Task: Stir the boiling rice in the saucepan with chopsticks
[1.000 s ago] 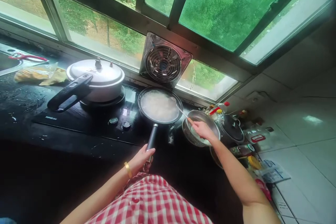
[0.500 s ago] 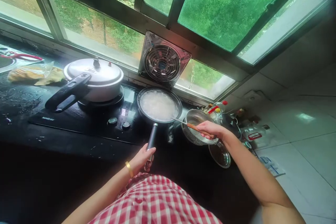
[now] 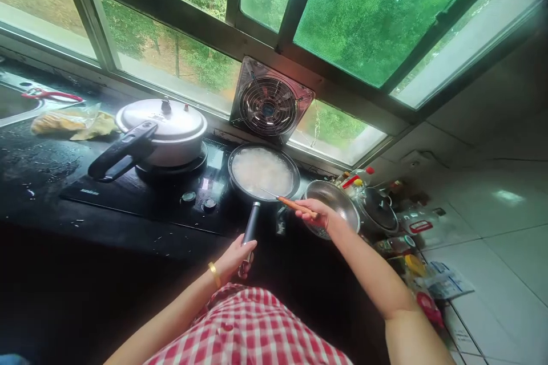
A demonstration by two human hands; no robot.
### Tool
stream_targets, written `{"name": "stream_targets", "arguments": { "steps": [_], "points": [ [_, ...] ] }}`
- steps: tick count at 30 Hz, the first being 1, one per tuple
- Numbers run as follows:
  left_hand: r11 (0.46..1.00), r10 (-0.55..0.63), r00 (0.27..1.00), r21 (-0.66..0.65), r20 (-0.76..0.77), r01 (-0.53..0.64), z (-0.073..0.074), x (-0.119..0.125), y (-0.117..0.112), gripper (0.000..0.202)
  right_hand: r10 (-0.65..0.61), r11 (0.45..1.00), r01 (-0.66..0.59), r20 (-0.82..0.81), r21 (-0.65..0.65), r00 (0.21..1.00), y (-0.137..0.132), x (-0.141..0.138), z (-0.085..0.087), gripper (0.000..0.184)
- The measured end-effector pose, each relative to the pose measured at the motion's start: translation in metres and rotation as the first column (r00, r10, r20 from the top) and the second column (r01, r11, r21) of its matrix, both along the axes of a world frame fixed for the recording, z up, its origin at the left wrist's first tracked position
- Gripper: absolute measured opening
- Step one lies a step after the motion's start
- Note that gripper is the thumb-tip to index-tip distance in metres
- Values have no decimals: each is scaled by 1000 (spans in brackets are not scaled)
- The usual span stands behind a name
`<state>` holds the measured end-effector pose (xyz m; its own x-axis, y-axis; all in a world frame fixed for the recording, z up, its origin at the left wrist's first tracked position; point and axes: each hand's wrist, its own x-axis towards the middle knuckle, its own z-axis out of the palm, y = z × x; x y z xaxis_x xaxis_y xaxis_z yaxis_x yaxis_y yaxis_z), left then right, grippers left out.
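Right hand (image 3: 314,214) has moved in toward the pan (image 3: 296,178), swinging the utensil (image 3: 291,203) over its front rim. Right grip closed round wooden handle; far end over or in frothy contents (image 3: 262,171), can't tell. Left hand (image 3: 238,254) wraps pan handle (image 3: 252,222). Pan's on cooktop (image 3: 128,199). Risks: hard stirring splashes contents; left-hand tug slides pan.

The black counter (image 3: 32,182) bears a plastic bag (image 3: 95,125) and a cooktop (image 3: 158,202), itself carrying a pressure cooker (image 3: 180,148) and frying pan (image 3: 295,180).
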<state>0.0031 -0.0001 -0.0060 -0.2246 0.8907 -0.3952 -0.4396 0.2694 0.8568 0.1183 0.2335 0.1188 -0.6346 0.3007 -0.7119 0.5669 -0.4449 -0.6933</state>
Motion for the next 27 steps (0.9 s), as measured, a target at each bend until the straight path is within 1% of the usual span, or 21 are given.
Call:
{"name": "stream_targets", "arguments": {
  "steps": [2, 4, 6, 8, 10, 12, 14, 16, 18, 19, 20, 21, 23, 24, 25, 26, 27],
  "points": [
    [1000, 1, 1000, -3, -2, -1, -2, 0, 1, 40, -80, 996, 78, -52, -48, 995, -6, -8, -8, 25],
    [1000, 3, 1000, -8, -5, -3, -4, -1, 2, 42, -130, 990, 124, -82, -73, 988, -12, -14, -15, 25],
    [1000, 0, 1000, -7, -4, 0, -6, -2, 3, 44, -146, 988, 139, -118, -69, 982, -16, -16, -19, 25],
    [1000, -5, 1000, -3, 2, 5, -8, -2, 3, 43, -154, 988, 151, -158, -34, 975, -17, -16, -20, 24],
    [1000, -7, 1000, 2, 10, 7, -8, -2, 2, 42, -161, 984, 172, -187, 41, 969, -17, -11, -19, 21],
    [1000, -5, 1000, 3, 14, 5, -8, -1, 1, 41, -156, 969, 188, -192, 161, 969, -15, -4, -16, 16],
    [1000, -3, 1000, -2, 16, 3, -7, -1, 1, 40, -137, 932, 185, -170, 311, 976, -13, 5, -12, 14],
    [1000, -2, 1000, -8, 17, 2, -7, -1, 1, 40, -97, 871, 142, -118, 471, 988, -10, 14, -8, 15],
    [1000, -3, 1000, -12, 17, 3, -6, -1, 1, 39, -43, 775, 57, -37, 629, 998, -9, 23, -5, 19],
    [1000, -4, 1000, -15, 16, 4, -6, -1, 1, 39, -18, 711, 1, 17, 703, 1000, -8, 28, -4, 22],
    [1000, -4, 1000, -17, 16, 4, -6, -1, 1, 39, 0, 629, -59, 76, 775, 997, -8, 32, -3, 25],
    [1000, -4, 1000, -18, 16, 4, -6, -1, 1, 39, 13, 528, -122, 135, 841, 991, -8, 35, -3, 27],
    [1000, -4, 1000, -21, 14, 4, -6, -1, 1, 40, 9, 280, -237, 244, 930, 970, -8, 41, -3, 28],
    [1000, -4, 1000, -19, 13, 4, -6, -1, 1, 41, -4, 155, -285, 290, 946, 957, -8, 42, -4, 28],
    [1000, -4, 1000, -18, 12, 5, -5, -1, 1, 41, -19, 46, -329, 331, 943, 944, -8, 42, -4, 29],
    [1000, -5, 1000, -18, 10, 6, -5, -1, 1, 41, -38, -38, -372, 371, 927, 928, -8, 42, -5, 30],
    [1000, -6, 1000, -18, 7, 6, -5, -1, 1, 42, -60, -95, -415, 411, 905, 910, -9, 40, -7, 32]
  ]
}}
